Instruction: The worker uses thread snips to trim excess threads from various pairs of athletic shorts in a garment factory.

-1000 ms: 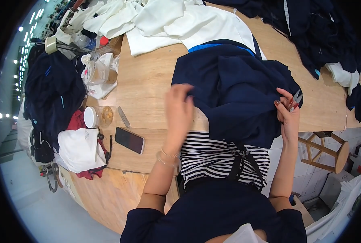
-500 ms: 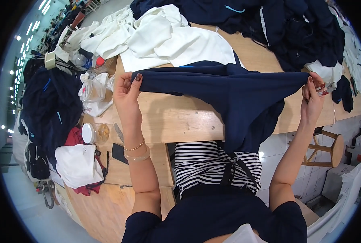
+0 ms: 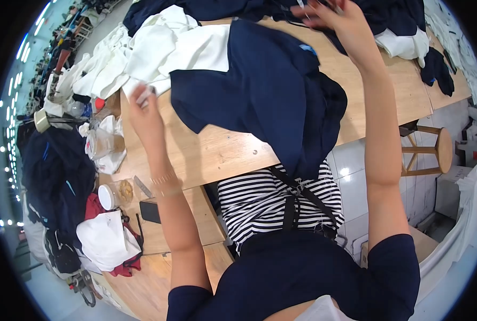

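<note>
Left hand (image 3: 145, 109) is up over the left part of the pale wooden tabletop (image 3: 217, 152), fingers (image 3: 142, 95) drawn together and pinching a small scrap of white fabric; the grip is tight, nothing spread. That hand sits just at the near fringe of the heap of white cloth pieces (image 3: 142, 53) piled toward the far left corner.

Right hand (image 3: 337, 18) is raised high over the far edge of the tabletop, fingers loosely curled and a little parted, tips meeting something thin and pale at the very top of the view; whether they actually clamp it, I cannot tell, the blur is too strong there.

Between the two hands lies the big dark navy garment (image 3: 260, 91), spread across the middle of the tabletop. Its upper part reaches toward the right hand, while its lower part spills over the near edge and hangs down in front of the person's black-and-white striped top (image 3: 260, 203). The left hand is clear of the garment, apart from its left border; the right forearm crosses just beside its right side.

Along the left end of the tabletop: a clear plastic jar with a white lid (image 3: 113, 193) lying on its side, and a dark flat phone (image 3: 150, 212) near the left wrist. A round wooden stool (image 3: 436, 150) stands off the right edge.
</note>
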A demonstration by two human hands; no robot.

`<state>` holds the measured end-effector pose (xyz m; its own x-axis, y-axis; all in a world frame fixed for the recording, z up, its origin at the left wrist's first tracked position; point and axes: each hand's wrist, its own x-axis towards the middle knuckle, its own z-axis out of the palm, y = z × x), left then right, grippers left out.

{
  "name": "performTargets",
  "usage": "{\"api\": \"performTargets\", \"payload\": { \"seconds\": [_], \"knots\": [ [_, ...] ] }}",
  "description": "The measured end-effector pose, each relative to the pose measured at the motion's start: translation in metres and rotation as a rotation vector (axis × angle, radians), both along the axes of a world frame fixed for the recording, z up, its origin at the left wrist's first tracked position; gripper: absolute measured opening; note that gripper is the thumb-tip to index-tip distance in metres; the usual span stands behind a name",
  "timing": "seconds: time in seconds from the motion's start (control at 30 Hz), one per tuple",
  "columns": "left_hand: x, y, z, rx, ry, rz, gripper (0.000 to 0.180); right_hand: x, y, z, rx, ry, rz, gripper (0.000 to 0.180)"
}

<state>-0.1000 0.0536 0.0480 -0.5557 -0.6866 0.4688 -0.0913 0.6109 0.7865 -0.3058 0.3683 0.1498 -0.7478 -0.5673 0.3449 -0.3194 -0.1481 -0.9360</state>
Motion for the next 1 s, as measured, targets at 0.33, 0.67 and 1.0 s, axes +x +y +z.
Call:
{"api": "performTargets", "payload": {
  "seconds": [0.33, 0.67, 1.0],
  "knots": [
    [-0.017, 0.139, -0.012, 0.016, -0.139, -0.281, 0.01, 0.173, 0.149, -0.161, 0.514, -0.734, -0.09, 0.023],
    [-0.14, 0.172, -0.04, -0.354, -0.645, -0.382, 0.024, 0.213, 0.106, -0.187, 0.323, -0.648, -0.183, 0.012],
    [0.054, 0.005, -0.04, 0.759, 0.141, 0.249, 0.027, 0.137, 0.119, -0.164, -0.229, -0.61, -0.518, 0.005]
  ]
}}
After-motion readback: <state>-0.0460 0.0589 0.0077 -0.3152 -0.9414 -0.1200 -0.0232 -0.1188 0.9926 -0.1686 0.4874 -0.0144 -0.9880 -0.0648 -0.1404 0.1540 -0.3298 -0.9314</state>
